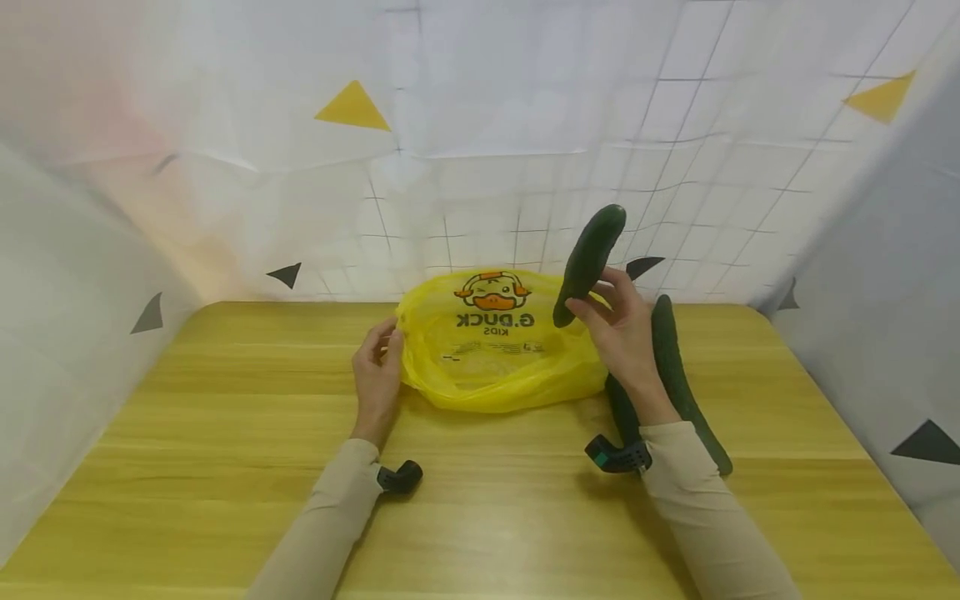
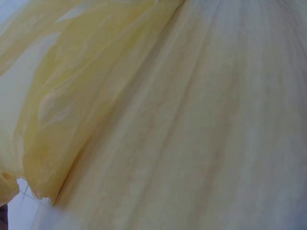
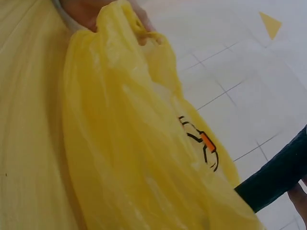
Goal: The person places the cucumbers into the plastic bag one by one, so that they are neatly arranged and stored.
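A yellow plastic bag (image 1: 487, 375) with a printed duck lies on the table, its mouth spread towards me. My left hand (image 1: 377, 375) pinches the bag's left edge. Above the bag's right side, my right hand (image 1: 622, 329) holds a dark green cucumber (image 1: 591, 262) tilted, its upper end leaning right. In the right wrist view the cucumber (image 3: 278, 175) overlaps the bag (image 3: 120, 134). Two more cucumbers lie by my right forearm: one to its right (image 1: 678, 375), and another (image 1: 621, 408) partly hidden beneath the wrist.
The wood-grain table (image 1: 247, 433) ends at a white wall sheet (image 1: 262, 217) marked with grid lines and coloured triangles. Similar sheets stand at the left and right sides.
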Demonstrator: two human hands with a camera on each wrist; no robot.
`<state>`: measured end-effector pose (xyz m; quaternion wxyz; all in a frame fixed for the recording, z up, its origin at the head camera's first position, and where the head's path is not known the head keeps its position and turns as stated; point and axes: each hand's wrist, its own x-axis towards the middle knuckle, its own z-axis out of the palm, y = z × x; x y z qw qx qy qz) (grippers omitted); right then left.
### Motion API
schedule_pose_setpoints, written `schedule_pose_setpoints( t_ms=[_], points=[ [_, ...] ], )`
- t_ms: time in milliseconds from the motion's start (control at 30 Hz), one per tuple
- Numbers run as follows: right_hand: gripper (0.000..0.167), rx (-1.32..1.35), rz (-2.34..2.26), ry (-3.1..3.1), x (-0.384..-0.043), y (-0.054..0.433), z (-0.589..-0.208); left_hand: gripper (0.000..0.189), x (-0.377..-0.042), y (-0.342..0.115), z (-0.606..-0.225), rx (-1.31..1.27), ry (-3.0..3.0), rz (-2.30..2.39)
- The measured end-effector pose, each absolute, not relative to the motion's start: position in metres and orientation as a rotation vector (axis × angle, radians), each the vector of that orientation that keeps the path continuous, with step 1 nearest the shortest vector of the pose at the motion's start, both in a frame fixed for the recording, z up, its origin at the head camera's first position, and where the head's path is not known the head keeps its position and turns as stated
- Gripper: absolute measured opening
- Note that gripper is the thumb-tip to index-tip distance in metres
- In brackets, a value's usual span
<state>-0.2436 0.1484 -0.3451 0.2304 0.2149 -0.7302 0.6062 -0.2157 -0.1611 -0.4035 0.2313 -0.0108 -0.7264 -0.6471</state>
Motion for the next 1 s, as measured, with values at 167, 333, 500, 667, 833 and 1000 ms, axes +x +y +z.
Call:
schedule_pose_setpoints(
  t_ms=[167, 333, 500, 667, 833, 1000],
  points=[
    [0.042, 0.535, 1.539, -2.125, -0.235, 0.142, -0.339, 0.030, -0.217, -0.161, -0.404, -0.044, -1.982, -1.816],
    [0.041, 0.602, 1.399, -2.155, -0.229, 0.135, -0.338, 0.030, -0.216, -0.162, -0.401, -0.022, -1.996, -1.815],
    [0.044, 0.728, 1.268, -2.138, -0.246, 0.139, -0.360, 0.029, -0.216, -0.163, -0.403, -0.009, -1.982, -1.849],
    [0.043, 0.792, 1.039, -2.193, -0.250, 0.138, -0.365, 0.029, -0.218, -0.160, -0.404, -0.010, -1.974, -1.865],
    [0.043, 0.832, 0.901, -2.297, -0.252, 0.134, -0.369, 0.029, -0.216, -0.160, -0.402, -0.006, -1.975, -1.842],
    [0.041, 0.894, 0.828, -2.383, -0.257, 0.129, -0.366, 0.029, -0.216, -0.161, -0.402, -0.004, -1.972, -1.834]
  ],
)
